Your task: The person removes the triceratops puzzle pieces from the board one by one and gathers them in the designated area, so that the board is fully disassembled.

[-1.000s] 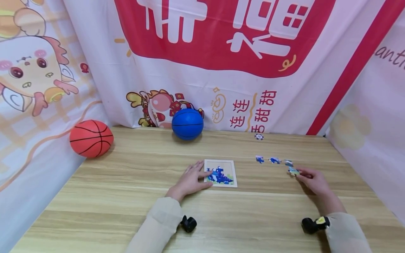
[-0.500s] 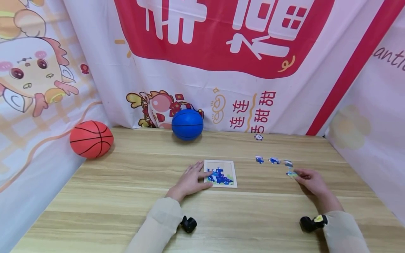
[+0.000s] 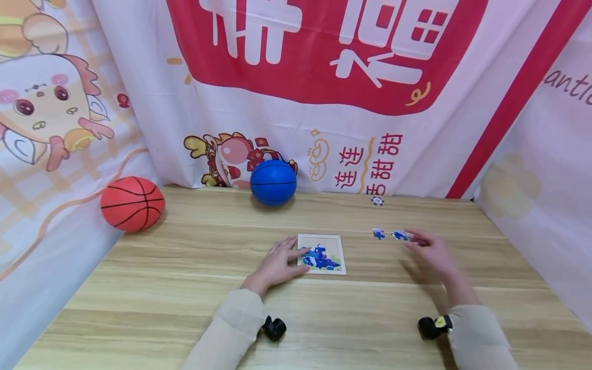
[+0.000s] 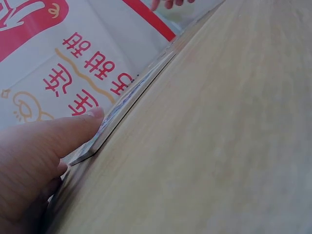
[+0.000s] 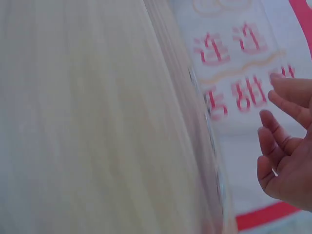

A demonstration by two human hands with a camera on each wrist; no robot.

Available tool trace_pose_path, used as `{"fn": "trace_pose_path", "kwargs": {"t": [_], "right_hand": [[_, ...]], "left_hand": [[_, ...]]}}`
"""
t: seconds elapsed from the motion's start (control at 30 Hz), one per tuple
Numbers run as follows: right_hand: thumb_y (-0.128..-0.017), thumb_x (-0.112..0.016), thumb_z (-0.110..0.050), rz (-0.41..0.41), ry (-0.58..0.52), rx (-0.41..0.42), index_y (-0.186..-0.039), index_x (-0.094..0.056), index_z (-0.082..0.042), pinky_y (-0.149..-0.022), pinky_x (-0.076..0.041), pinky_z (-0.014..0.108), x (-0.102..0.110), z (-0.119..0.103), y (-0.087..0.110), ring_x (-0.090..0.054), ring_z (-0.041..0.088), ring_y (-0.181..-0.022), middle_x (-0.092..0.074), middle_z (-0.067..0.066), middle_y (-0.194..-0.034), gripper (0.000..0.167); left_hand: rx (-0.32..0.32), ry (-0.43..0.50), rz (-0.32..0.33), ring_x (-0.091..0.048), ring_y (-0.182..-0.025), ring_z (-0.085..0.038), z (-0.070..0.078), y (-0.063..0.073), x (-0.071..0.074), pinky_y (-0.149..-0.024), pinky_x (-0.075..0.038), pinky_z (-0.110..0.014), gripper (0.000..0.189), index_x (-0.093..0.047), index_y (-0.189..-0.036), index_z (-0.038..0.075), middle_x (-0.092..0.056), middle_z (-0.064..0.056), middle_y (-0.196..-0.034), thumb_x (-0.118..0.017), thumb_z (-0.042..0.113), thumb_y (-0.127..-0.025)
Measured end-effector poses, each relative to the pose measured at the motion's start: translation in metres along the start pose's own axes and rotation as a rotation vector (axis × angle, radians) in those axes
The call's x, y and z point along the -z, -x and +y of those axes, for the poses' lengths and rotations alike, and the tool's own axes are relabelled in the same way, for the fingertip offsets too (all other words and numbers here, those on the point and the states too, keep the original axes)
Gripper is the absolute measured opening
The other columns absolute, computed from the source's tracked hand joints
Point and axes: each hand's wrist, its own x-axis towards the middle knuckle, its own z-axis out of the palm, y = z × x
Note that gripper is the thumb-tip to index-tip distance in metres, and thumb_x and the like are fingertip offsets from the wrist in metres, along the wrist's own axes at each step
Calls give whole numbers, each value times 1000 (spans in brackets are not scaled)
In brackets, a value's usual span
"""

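A small square jigsaw puzzle in a pale frame [image 3: 342, 257] lies on the table, partly filled with blue pieces. My left hand [image 3: 274, 264] rests at its left side, fingers extended and thumb over the frame; in the left wrist view the thumb [image 4: 80, 131] lies on the frame's near end. My right hand [image 3: 435, 254] hovers beside a loose blue puzzle piece [image 3: 400, 235]. Another blue puzzle piece [image 3: 378, 234] lies farther left. The right wrist view shows the right hand [image 5: 292, 146] with fingers spread apart and nothing visible between them.
A blue ball [image 3: 273, 182] sits at the back of the table, and a red ball [image 3: 132, 204] at the left edge. A small round chip [image 3: 377, 201] lies near the back curtain [image 3: 296, 118]. Printed cloth hangs on both sides too.
My right hand has moved left and away from me, off the greenish puzzle piece it was pinching. That piece and a neighbouring one are now out of sight around the hand. My left hand stays put.
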Motion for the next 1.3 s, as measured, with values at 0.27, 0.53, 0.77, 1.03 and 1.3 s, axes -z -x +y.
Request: {"fn": "trace_pose_path", "kwargs": {"t": [0.27,0.53,0.77,1.03,1.3], "right_hand": [[-82,-59,-13,-62,-55,66,-115,-53,1,-70,-42,33,-52,-37,-17,-49,24,-83,-56,14,-93,36],[-80,-61,-14,-202,-85,98,-113,-55,-2,-72,-43,34,-104,-66,-23,-50,22,-85,-57,7,-92,35],[-79,-63,-13,-258,-94,145,-107,-58,0,-68,-44,31,-134,-71,-22,-50,19,-78,-57,5,-85,32],[-74,-68,-17,-181,48,107,-106,-62,-10,-71,-39,34,-153,-67,-21,-46,18,-81,-51,1,-87,34],[-73,-69,-17,-147,112,117,-105,-62,-12,-70,-37,35,-157,-70,-19,-43,19,-82,-49,0,-87,33]], "left_hand": [[-12,-26,18,-13,-127,-27,-5,2,0,-101,-9,-42,52,-48,-124,19,-21,-13,-139,-54,46,-80],[2,-25,2,-11,-127,-26,-5,1,0,-101,-8,-41,51,-49,-123,21,-21,-12,-139,-54,47,-80],[21,-19,1,-11,-128,-24,-5,0,-1,-101,-7,-40,51,-48,-123,23,-21,-10,-139,-54,48,-79],[12,-28,4,-11,-127,-25,-5,-1,-1,-101,-7,-40,52,-49,-123,22,-21,-10,-139,-53,49,-79],[17,-30,2,-11,-127,-25,-3,-1,0,-101,-7,-41,51,-49,-123,22,-22,-11,-139,-54,48,-79]]}}
